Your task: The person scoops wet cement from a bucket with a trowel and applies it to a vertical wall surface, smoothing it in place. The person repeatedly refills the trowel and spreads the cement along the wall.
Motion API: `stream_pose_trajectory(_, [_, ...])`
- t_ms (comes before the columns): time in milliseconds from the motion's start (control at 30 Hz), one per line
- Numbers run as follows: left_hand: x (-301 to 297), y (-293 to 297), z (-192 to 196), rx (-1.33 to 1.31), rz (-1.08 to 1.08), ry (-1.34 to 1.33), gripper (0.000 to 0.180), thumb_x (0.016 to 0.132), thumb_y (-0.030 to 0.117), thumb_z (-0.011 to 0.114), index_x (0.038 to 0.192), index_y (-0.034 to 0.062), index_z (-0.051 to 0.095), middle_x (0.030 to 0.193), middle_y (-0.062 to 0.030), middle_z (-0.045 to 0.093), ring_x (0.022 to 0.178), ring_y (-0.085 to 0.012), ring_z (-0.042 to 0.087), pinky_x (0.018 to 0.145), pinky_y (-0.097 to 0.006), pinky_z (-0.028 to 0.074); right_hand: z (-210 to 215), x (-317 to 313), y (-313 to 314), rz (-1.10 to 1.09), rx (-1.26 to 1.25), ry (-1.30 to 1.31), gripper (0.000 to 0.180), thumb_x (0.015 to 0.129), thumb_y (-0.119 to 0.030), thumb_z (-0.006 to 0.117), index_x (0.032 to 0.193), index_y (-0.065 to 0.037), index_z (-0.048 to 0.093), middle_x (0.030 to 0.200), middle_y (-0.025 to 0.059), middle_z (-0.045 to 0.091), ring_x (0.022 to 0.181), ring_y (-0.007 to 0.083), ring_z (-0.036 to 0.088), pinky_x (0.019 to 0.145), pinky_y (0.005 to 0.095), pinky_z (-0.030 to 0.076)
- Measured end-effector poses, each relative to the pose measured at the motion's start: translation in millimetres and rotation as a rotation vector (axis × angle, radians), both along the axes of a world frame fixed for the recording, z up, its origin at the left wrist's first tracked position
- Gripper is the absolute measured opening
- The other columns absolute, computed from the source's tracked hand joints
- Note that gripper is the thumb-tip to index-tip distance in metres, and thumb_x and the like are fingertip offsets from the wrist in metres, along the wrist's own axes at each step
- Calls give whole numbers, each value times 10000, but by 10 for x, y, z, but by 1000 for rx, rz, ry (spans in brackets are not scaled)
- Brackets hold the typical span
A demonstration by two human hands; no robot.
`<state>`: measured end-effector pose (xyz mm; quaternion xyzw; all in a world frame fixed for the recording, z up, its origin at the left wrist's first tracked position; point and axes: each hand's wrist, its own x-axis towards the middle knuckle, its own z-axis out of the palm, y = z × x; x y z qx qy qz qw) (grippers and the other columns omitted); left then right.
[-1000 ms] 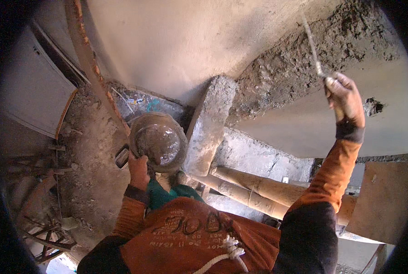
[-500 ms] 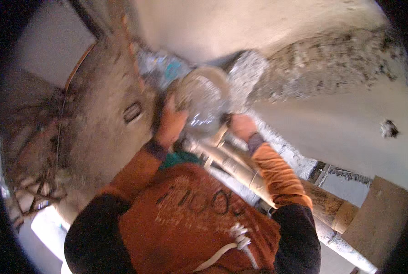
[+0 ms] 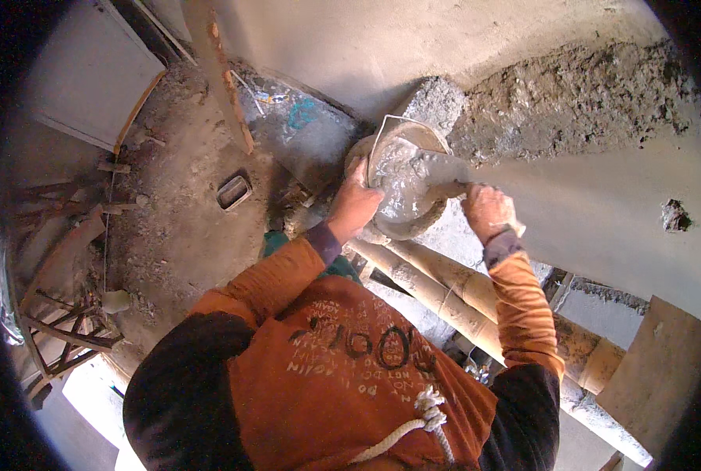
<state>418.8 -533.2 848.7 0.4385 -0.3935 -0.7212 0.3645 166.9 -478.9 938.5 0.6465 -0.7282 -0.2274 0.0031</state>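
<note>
Ahead of me a round, mortar-smeared bucket (image 3: pixel 419 228) with a thin wire handle (image 3: pixel 376 140) holds wet grey mortar (image 3: pixel 398 182). At its left side my left hand (image 3: pixel 356 206) is closed on the rim, thumb toward the inside. My right hand (image 3: pixel 489 212) is wrapped round the handle of a trowel (image 3: pixel 445 170), to the right of the bucket. The trowel's coated blade lies over the right part of the bucket's mouth, by the mortar; how deep its far edge goes is hard to see.
Two bamboo poles (image 3: pixel 444 296) run below the bucket toward the lower right. A wall with rough mortar (image 3: pixel 578 98) rises on the right. A wooden post (image 3: pixel 226 78) stands far left; a small rectangular container (image 3: pixel 233 191) sits on the dirty floor. Broken wood (image 3: pixel 71 330) lies left.
Both my hands and the bucket have shifted right. The trowel blade now shows plainly over the bucket's right side, and the bucket's wire handle is visible. My right hand sits farther from the left one.
</note>
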Motion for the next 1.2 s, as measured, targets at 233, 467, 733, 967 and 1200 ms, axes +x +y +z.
stream_pose_trajectory(233, [-110,-41,-207,-89,-114,-212,771,780,38,634,1478,-10,309,1531,-262,287,1425,-376,290,1153,-391,284,-598,349,33,-340,152,-521,376,856,-407,646,1017,-74,714,931,214,697,866,398,683,771,473,553])
stream_pose_trajectory(467, [-55,-97,-162,-37,-167,-223,783,775,31,639,1485,-1,312,1514,-243,317,1396,-340,331,1146,-404,287,-624,203,423,-407,76,-777,357,850,-393,659,1093,-137,713,919,197,702,866,390,676,776,478,538])
stream_pose_trajectory(733, [192,-390,-693,69,120,78,664,731,-39,521,1386,47,457,1273,-94,561,1164,-220,540,999,-333,425,1012,66,124,-285,0,-857,242,885,-286,693,1008,-78,704,702,94,616,598,178,572,592,358,466])
stream_pose_trajectory(967, [94,-292,-883,15,110,-70,709,734,-14,544,1429,32,412,1304,-125,559,1187,-272,546,1052,-355,393,1987,-1649,-338,-497,-171,-1397,405,931,-409,606,1063,-30,660,962,118,715,656,177,646,544,312,545])
stream_pose_trajectory(1200, [73,-384,-977,-26,101,-23,729,764,35,599,1454,8,365,1362,-179,524,1252,-293,510,1066,-361,381,4017,-496,-669,-471,-599,-700,173,845,-132,611,985,-64,686,718,10,575,559,89,474,502,246,370])
